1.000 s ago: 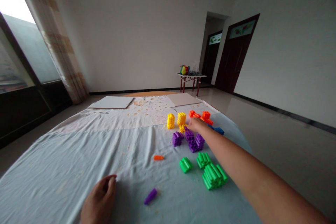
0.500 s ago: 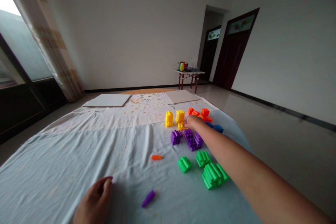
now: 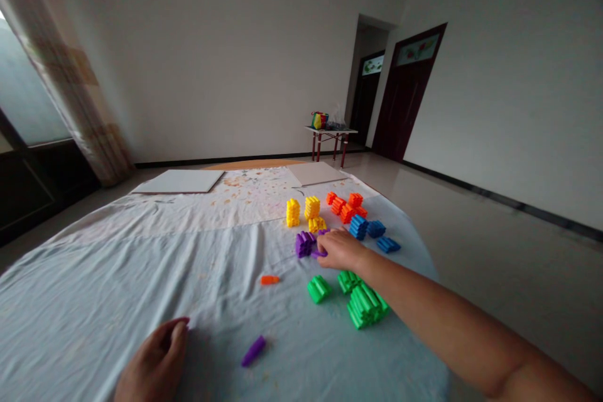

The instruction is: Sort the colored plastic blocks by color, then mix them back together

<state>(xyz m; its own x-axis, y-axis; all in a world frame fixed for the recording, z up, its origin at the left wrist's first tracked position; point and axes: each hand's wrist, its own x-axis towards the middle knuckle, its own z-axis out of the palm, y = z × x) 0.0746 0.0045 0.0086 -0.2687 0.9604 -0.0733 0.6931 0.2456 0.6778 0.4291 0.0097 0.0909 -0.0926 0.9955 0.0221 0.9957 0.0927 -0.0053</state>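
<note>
Right hand (image 3: 342, 250) curled, fingertips pinching a purple plastic block (image 3: 319, 254) beside the purple pile (image 3: 304, 244); left hand (image 3: 153, 364) half open, empty, resting on a pale blue cloth (image 3: 94, 301), away from the colour-sorted piles (image 3: 365, 306)

A wide pale blue cloth (image 3: 94, 282) carries everything, with brown stains on its far part. Two white boards (image 3: 178, 181) (image 3: 316, 173) lie at the far edge. There are also yellow blocks (image 3: 293, 212), orange blocks (image 3: 346, 208), blue blocks (image 3: 358, 227), purple blocks (image 3: 304, 244) and green blocks (image 3: 363, 305), one loose orange piece (image 3: 269, 279) and one loose purple piece (image 3: 254, 351).
</note>
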